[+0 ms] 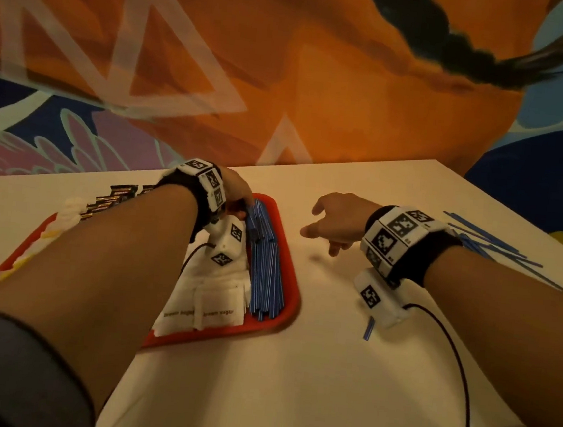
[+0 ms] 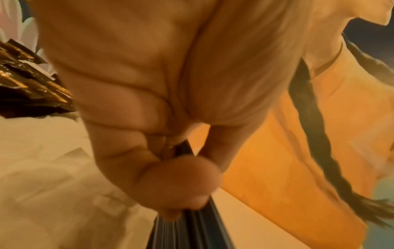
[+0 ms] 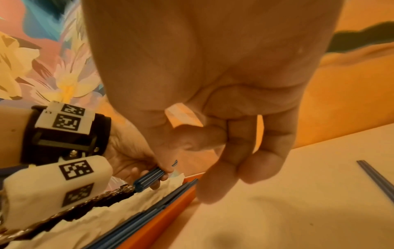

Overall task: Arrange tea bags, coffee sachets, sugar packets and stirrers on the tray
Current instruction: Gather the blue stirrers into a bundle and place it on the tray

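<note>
1. Stirrers: one loose blue stirrer (image 1: 369, 328) lies nearest on the white table (image 1: 291, 386), just beside the right wrist camera, off the tray.
2. Red tray (image 1: 290, 303) sits left of centre. Sugar packets (image 1: 209, 304) (white, printed "brown sugar") overlap at its near end; the stirrer row (image 1: 267, 270) lies along its right wall.
3. Left hand (image 1: 237, 193) is over the tray's far end, fingers and thumb curled round a small bundle of stirrers (image 3: 149, 178). Left wrist view shows the thumb pressing the bundle against the fingers.
4. Right hand (image 1: 336, 220) hovers above bare table right of the tray, fingers loosely curled, holding nothing.
5. Coffee sachets (image 1: 116, 197), dark and glossy, run in an overlapped row on the tray's left side; something white lies beside them, maybe tea bags, too blurred to tell.
6. Loose stirrers (image 1: 490, 242) lie scattered on the far right of the table, not yet on the tray.
7. Handling, my guess: stirrers are light, stiff, thin and smooth, and slide apart easily. Pinch a bundle mid-length or near one end, keep them parallel, lay them flat against the row.
8. Packets and sachets are light, soft and crinkly. Lift by an edge; stacks shift easily.
</note>
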Demonstrator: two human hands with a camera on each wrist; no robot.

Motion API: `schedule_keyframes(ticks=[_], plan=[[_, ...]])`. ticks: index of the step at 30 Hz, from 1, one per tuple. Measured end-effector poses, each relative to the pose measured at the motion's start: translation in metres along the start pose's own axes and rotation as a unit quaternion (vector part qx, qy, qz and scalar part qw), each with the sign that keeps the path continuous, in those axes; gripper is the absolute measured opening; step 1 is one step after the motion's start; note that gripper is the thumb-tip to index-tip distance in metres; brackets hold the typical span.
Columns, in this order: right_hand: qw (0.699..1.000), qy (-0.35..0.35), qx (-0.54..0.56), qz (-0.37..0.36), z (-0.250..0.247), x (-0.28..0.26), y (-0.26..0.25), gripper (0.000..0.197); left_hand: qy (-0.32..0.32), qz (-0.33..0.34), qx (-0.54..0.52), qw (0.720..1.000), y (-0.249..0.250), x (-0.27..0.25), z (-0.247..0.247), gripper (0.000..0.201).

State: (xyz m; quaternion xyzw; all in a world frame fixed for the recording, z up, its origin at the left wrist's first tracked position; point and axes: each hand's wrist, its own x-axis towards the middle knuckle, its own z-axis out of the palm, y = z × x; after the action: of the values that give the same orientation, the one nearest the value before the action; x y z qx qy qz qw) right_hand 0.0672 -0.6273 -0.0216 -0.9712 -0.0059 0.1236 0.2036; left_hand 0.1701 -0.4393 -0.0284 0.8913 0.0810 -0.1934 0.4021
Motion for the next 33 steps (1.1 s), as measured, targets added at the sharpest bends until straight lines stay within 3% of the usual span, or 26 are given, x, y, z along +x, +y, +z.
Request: schedule_keyframes(ticks=[14, 20, 24, 26, 29, 33], plan=[[0.999, -0.009, 0.030, 0.013, 0.017, 0.015, 0.014, 0.051, 0.001, -0.001, 0.083, 0.997, 0.009, 0.014, 0.015, 0.017], [1.000, -0.006, 0.025, 0.004, 0.013, 0.009, 0.016, 0.048, 0.030, 0.023, 0.142, 0.989, 0.011, -0.004, 0.008, 0.021], [1.000, -0.005, -0.005, 0.003, 0.001, -0.002, 0.028, 0.038, 0.058, 0.079, 0.218, 0.971, 0.021, -0.025, 0.019, 0.029], [1.000, 0.010, -0.022, 0.014, -0.010, -0.006, 0.042, 0.036, 0.011, 0.121, 0.224, 0.967, 0.032, -0.038, 0.035, 0.031], [0.994, 0.057, -0.071, 0.067, -0.031, -0.011, 0.077, 0.041, -0.110, 0.163, 0.210, 0.958, 0.046, -0.068, 0.070, 0.035], [0.979, 0.086, -0.092, 0.157, -0.054, -0.024, 0.141, 0.064, -0.186, 0.201, 0.308, 0.911, 0.059, -0.106, 0.120, 0.048]])
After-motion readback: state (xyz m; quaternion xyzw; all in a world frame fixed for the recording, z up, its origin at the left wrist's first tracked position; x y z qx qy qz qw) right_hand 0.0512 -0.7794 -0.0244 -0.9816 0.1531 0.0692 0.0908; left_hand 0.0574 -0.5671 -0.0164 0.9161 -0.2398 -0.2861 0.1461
